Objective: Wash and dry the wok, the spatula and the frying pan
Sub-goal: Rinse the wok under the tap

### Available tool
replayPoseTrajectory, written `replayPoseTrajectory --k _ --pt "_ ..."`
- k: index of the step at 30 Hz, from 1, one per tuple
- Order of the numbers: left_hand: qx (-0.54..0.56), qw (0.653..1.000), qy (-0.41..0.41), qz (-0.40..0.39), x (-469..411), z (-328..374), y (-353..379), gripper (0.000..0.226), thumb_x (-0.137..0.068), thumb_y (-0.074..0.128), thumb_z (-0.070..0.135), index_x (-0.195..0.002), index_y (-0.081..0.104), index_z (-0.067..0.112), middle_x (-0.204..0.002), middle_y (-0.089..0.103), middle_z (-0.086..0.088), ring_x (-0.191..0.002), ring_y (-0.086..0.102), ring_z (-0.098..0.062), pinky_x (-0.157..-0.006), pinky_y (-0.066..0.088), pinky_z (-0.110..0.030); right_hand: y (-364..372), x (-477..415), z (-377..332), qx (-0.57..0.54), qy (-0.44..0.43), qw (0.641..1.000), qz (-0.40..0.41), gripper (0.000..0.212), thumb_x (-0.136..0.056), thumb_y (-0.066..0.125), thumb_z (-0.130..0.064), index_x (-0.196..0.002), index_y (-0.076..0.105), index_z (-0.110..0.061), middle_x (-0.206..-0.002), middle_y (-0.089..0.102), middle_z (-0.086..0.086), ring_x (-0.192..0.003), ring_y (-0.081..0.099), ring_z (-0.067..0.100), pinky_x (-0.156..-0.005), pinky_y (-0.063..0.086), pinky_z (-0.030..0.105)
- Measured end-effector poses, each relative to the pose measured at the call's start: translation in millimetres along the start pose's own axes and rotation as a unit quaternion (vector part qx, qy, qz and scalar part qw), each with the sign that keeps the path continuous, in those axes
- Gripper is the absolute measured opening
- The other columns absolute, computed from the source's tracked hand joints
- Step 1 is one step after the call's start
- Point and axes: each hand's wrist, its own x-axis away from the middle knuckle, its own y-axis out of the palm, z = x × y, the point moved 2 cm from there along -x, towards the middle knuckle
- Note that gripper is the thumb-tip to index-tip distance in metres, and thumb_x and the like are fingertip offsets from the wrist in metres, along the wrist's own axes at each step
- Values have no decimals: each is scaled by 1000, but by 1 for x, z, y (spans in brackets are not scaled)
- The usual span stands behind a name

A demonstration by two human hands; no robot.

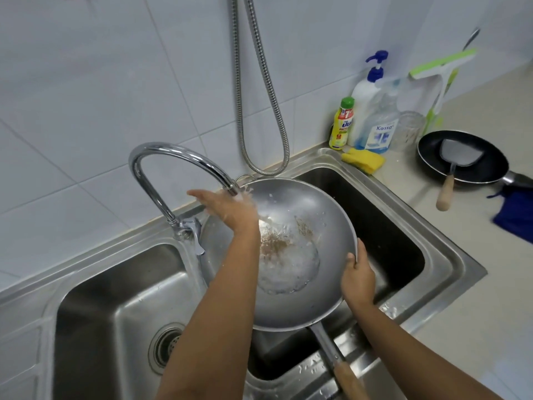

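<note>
A grey metal wok (326, 226) with a wooden-ended handle sits tilted over the right sink basin, with brown residue and pooled water inside. Water runs from the curved tap (178, 160) onto my left hand (227, 207), which is flat and open at the wok's far-left rim. My right hand (357, 277) grips the wok's right rim. On the counter at right lies a black frying pan (487, 166) with a metal spatula (458, 160) resting in it, its wooden handle hanging over the pan's front edge.
A double steel sink (450, 252); the left basin (115, 307) has a drain strainer. Soap bottles (372, 111), a yellow sponge (364, 160), a glass jar and a green squeegee stand at the back right. A blue cloth (516, 215) lies by the frying pan. A shower hose hangs on the tiles.
</note>
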Motion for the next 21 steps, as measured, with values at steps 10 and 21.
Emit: replayPoseTrajectory --k 10,21 --pt "23 994 -102 16 48 -81 -27 78 -99 41 9 -153 -13 25 -163 -5 -3 -149 6 -33 -120 16 -49 0 -1 0 -4 -7 1000 -3 47 -104 34 -24 -151 28 -27 -125 61 16 -114 58 34 -95 46 45" --pt "65 984 -147 80 11 -73 -37 64 -99 32 4 -154 -1 5 -162 -2 -12 -150 -1 -28 -121 6 -32 -1 -1 -1 7 -1 1000 -10 46 -104 34 -25 -150 28 -28 -119 63 14 -107 61 32 -90 49 43"
